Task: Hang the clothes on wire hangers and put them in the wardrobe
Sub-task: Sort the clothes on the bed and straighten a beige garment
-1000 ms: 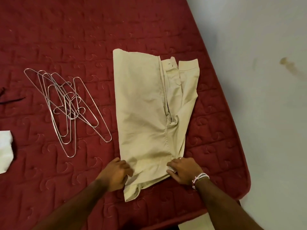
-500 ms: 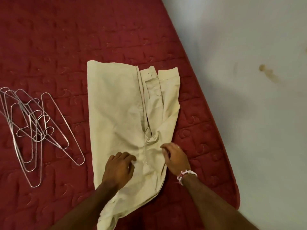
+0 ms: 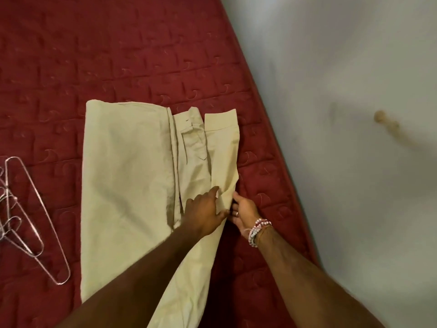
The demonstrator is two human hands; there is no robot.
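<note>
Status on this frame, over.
Left hand flat on trousers. Right hand at their edge, grip unclear. Hangers lie apart, untouched. Nothing in the way.

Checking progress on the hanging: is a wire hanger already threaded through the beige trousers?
No, the wire hangers lie apart on the red mattress, left of the trousers.
</note>
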